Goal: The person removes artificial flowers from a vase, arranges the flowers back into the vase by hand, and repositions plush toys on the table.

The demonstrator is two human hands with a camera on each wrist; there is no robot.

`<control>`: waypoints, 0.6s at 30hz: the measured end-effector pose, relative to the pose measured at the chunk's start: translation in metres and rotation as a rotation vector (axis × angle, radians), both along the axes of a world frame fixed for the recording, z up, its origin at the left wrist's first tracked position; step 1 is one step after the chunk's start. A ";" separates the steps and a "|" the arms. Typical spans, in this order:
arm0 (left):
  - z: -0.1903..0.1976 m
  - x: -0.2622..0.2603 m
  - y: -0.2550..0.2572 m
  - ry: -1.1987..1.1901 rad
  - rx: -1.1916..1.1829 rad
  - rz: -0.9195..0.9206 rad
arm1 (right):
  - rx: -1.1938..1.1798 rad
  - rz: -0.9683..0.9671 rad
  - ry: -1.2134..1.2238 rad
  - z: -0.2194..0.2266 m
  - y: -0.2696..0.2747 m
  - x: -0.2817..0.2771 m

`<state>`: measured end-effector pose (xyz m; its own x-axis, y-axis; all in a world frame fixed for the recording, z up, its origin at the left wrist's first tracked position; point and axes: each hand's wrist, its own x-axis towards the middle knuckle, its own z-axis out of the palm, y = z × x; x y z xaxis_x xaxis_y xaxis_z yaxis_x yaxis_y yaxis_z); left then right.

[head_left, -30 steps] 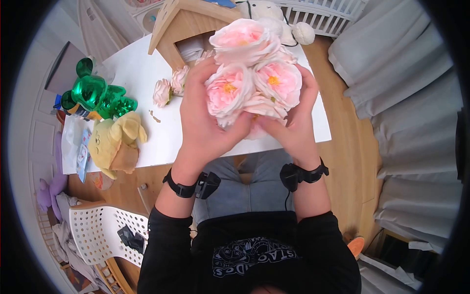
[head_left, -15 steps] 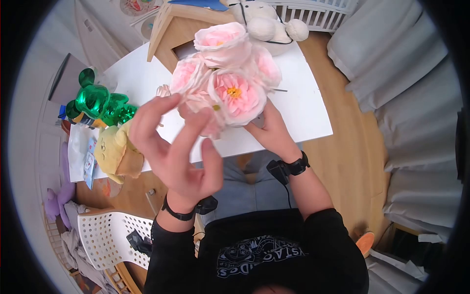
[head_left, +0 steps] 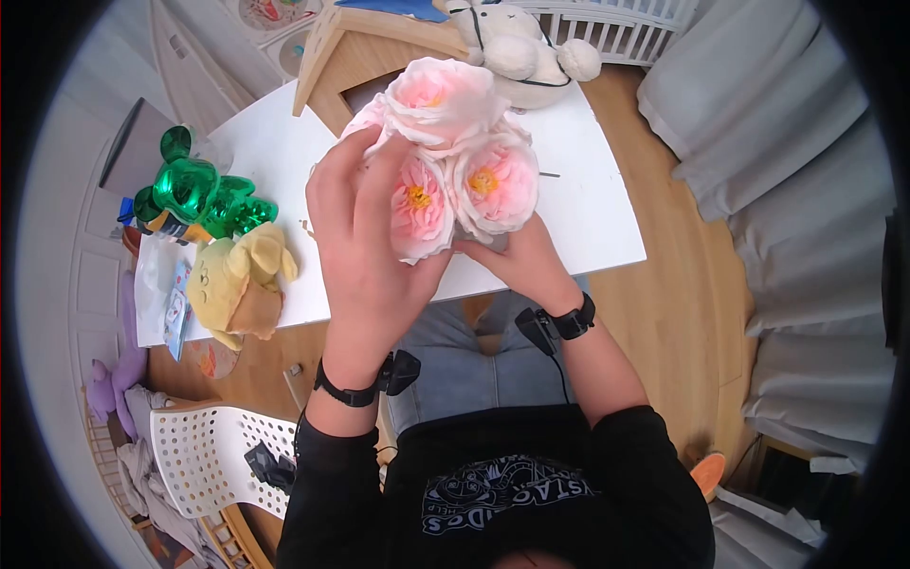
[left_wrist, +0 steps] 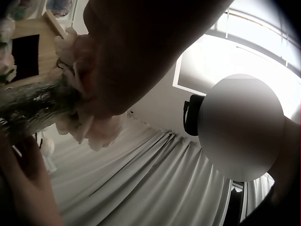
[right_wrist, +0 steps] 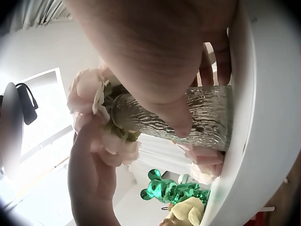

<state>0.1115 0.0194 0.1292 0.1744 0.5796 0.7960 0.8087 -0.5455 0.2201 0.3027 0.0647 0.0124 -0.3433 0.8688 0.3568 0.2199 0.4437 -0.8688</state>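
A bunch of pale pink flowers (head_left: 445, 104) with yellow centres stands in a ribbed clear glass vase (right_wrist: 209, 115), which the blooms mostly hide in the head view. My left hand (head_left: 365, 228) holds the left side of the bunch, its fingers bent over the outer bloom. Lower down, my right hand (head_left: 521, 261) grips the vase; the right wrist view shows the thumb across the glass. The vase's base is at the white tabletop (right_wrist: 242, 117). More pink flowers (right_wrist: 204, 162) lie behind the vase in that view.
On the table's left are a shiny green bear figure (head_left: 185, 185) and a yellow plush toy (head_left: 237, 280). A wooden house (head_left: 327, 57) and a white plush toy (head_left: 517, 52) are at the back. A white perforated chair (head_left: 204, 455) stands at lower left.
My left hand let go of the bunch, drew back with spread fingers, then came in again around the left blooms. My right hand moved from the blooms down to the vase. The bunch turned.
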 end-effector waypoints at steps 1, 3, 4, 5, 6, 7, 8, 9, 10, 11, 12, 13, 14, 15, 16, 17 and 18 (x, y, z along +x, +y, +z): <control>-0.002 -0.001 -0.002 -0.034 -0.023 -0.021 | 0.008 -0.007 -0.014 0.002 -0.001 0.000; -0.004 -0.003 -0.004 -0.066 -0.044 -0.036 | 0.016 0.006 -0.013 0.002 -0.001 0.000; -0.004 -0.003 -0.004 -0.051 -0.040 -0.040 | 0.023 0.017 -0.013 0.003 -0.001 -0.001; -0.005 -0.003 -0.003 -0.037 -0.036 -0.044 | 0.023 0.021 -0.013 0.005 -0.002 -0.002; -0.006 -0.004 -0.002 -0.037 -0.035 -0.040 | 0.008 0.017 0.011 0.009 -0.003 -0.003; -0.009 -0.005 -0.001 -0.071 -0.032 -0.065 | -0.007 0.011 0.034 0.011 -0.004 -0.004; -0.009 -0.005 0.001 -0.106 -0.028 -0.091 | -0.006 0.013 0.032 0.008 -0.003 -0.003; -0.009 -0.005 0.004 -0.107 -0.027 -0.090 | -0.024 -0.004 0.062 0.002 -0.001 -0.003; -0.008 -0.006 0.007 -0.105 -0.002 -0.130 | -0.042 -0.021 0.092 0.000 -0.001 -0.003; -0.007 -0.008 0.008 -0.104 0.022 -0.168 | -0.043 -0.017 0.089 0.000 -0.002 -0.004; -0.009 -0.010 0.009 -0.106 0.023 -0.163 | 0.007 -0.104 0.078 0.000 -0.005 -0.005; -0.012 -0.014 0.010 -0.133 0.101 -0.124 | 0.057 -0.188 0.068 0.001 -0.007 -0.006; -0.017 -0.020 0.010 -0.159 0.178 -0.083 | 0.057 -0.180 0.066 0.001 -0.008 -0.006; -0.027 -0.031 0.008 -0.160 0.178 -0.076 | 0.044 -0.201 0.065 0.002 -0.009 -0.004; -0.042 -0.047 0.007 -0.220 0.098 0.015 | 0.032 -0.224 0.064 0.002 -0.009 -0.002; -0.055 -0.056 0.008 -0.280 0.017 0.105 | 0.032 -0.223 0.064 -0.004 -0.008 0.000; -0.066 -0.057 0.011 -0.280 0.017 0.105 | 0.071 -0.244 0.037 -0.013 -0.007 0.003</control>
<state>0.0541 0.0307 0.0628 -0.1137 0.5693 0.8142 0.7702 -0.4672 0.4342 0.3057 0.0581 -0.0006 -0.1126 0.8967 0.4280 0.2966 0.4414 -0.8468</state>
